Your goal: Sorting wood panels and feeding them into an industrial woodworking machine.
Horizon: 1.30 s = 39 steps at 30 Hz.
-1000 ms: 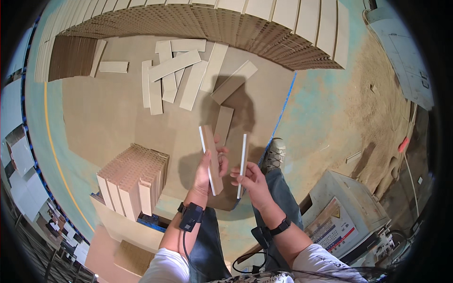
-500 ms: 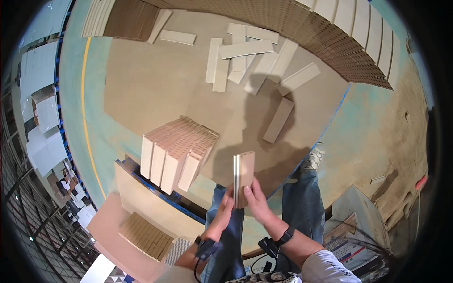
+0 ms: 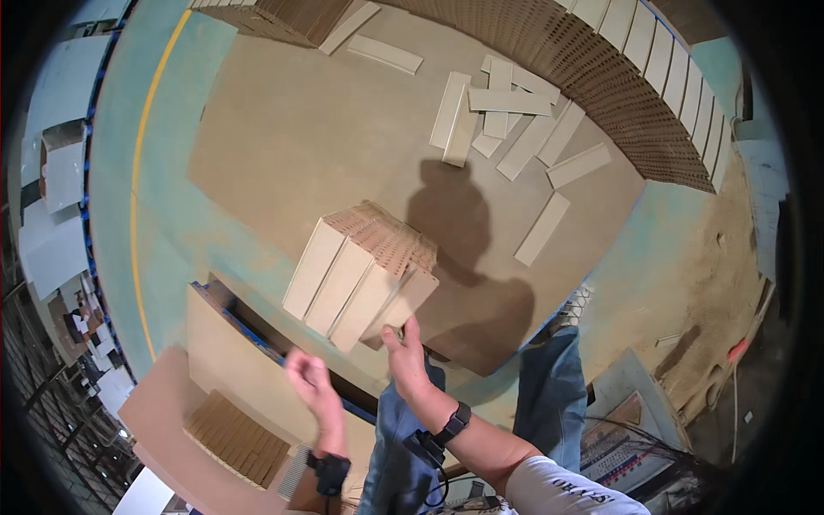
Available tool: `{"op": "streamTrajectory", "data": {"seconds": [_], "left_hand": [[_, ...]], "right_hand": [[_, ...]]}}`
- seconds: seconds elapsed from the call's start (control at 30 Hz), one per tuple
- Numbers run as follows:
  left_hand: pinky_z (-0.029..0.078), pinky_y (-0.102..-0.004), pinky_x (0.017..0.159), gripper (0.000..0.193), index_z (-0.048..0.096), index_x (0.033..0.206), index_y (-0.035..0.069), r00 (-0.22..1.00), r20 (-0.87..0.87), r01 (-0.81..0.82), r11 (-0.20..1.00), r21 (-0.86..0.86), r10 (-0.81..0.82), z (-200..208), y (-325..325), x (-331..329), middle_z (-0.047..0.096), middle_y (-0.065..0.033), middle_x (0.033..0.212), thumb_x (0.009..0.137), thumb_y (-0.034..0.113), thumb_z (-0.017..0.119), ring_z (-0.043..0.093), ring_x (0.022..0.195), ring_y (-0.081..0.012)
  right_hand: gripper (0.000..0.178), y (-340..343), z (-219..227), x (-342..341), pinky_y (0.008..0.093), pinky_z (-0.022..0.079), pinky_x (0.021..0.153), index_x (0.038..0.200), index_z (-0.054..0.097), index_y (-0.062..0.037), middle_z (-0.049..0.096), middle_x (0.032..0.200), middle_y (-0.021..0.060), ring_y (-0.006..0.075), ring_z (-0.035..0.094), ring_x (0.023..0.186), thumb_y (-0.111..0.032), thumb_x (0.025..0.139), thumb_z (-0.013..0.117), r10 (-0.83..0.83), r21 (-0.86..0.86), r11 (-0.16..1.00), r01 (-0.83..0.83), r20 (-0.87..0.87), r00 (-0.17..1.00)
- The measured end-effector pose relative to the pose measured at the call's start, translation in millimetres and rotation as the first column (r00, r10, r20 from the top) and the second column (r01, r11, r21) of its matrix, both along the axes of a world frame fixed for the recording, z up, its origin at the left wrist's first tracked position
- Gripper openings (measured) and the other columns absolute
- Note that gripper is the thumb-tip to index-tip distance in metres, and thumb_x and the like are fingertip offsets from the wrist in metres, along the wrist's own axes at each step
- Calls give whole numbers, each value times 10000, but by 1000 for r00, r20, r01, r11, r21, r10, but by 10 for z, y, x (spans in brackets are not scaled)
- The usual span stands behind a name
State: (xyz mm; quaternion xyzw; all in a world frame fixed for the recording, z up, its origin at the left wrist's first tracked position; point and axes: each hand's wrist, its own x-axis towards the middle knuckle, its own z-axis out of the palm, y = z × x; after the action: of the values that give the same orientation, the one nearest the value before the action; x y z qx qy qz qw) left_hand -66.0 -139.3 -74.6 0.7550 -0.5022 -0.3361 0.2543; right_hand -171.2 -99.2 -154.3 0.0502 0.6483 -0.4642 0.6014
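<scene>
Slanting up-right — end board [image 3: 407, 299], long axis; right fingers [image 3: 411, 330] at lower end

Touches the near edge of the endmost plank [image 3: 402, 306] of a block of stacked planks [image 3: 345, 275] with the right hand [image 3: 408, 359]; cannot tell gripping from resting. Holds the left hand [image 3: 315, 388] lower and to the left, blurred, with fingers loosely curled, apart from the block. Has a pale panel [image 3: 232, 352] with a blue edge just left of the left hand, and a bundle of brown strips [image 3: 236, 439] lower, farther left. Casts a shadow [image 3: 448, 215] on a brown sheet [image 3: 292, 137] beyond the right hand. Shows loose pale planks [image 3: 515, 102] scattered farther beyond both hands, partly overlapping, and past them a curved row of stacked planks [image 3: 631, 112]
</scene>
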Motion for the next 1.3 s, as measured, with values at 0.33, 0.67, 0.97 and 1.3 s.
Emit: {"op": "streamTrajectory", "data": {"seconds": [0.33, 0.67, 0.97, 1.3], "left_hand": [[461, -387, 790, 611, 452, 1135, -7, 784, 146, 554, 786, 275, -603, -216, -1331, -377, 595, -223, 989, 670, 269, 737, 583, 939, -339], [329, -403, 966, 606, 383, 1205, -31, 696, 380, 571, 790, 223, -610, -129, -1198, -522, 407, -237, 1260, 733, 205, 680, 408, 1166, -339], [361, -359, 926, 427, 482, 1136, -5, 641, -104, 747, 649, -144, -760, -755, -263, -3277, 492, -166, 1128, 762, 135, 632, 451, 1091, -302], [407, -388, 875, 538, 425, 1228, 30, 207, 554, 965, 262, 20, -807, -2495, -161, -4654, 486, -140, 1161, 751, 184, 621, 458, 1071, -324]], "right_hand": [[651, -251, 147, 13, 323, 248, 1005, 1380, 117, -89, 308, 1335, 111, 222, 302, 1221, -75, 833, 469, -141, 26, 990, 139, 193, 971], [563, 309, -538, -892, 363, 364, 921, 1296, 341, -38, 448, 1205, 137, 271, 434, 1115, -104, 779, 553, -62, 88, 993, 84, -231, 971], [866, 426, -1284, -2833, 411, 442, 814, 1340, 214, -63, 439, 1138, 177, 337, 448, 1072, -221, 654, 719, 430, 568, 823, -27, -592, 682], [698, 1485, -419, -3418, 336, 428, 856, 1345, 256, -18, 510, 1101, 136, 204, 538, 994, 12, 682, 476, -388, -180, 896, 407, 130, 912]]}}
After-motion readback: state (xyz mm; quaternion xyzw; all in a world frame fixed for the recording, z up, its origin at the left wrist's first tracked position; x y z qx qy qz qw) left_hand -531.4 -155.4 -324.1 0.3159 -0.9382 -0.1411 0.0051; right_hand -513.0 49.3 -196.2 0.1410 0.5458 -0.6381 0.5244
